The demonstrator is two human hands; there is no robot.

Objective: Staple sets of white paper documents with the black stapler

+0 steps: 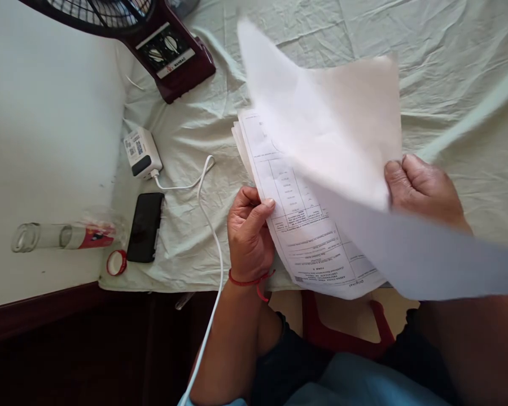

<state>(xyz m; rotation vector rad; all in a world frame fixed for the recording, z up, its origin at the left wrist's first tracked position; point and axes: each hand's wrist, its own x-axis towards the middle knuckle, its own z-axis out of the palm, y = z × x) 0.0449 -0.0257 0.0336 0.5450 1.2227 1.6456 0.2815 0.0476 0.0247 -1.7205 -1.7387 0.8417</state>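
Note:
A stack of printed forms (305, 225) lies on the pale green sheet (186, 124) at the near edge of the bed. My left hand (249, 234) pinches the stack's left edge, thumb on top. My right hand (423, 192) grips a loose white sheet of paper (342, 135) by its right side and holds it lifted and curled above the stack, blurred by motion. The lifted sheet hides the upper right part of the stack.
A dark red fan base (169, 51) stands at the back left. A white charger (140, 152) with its cable (207, 214), a black phone (145, 226), a plastic bottle (63, 235) and a red cap (117, 262) lie at the left.

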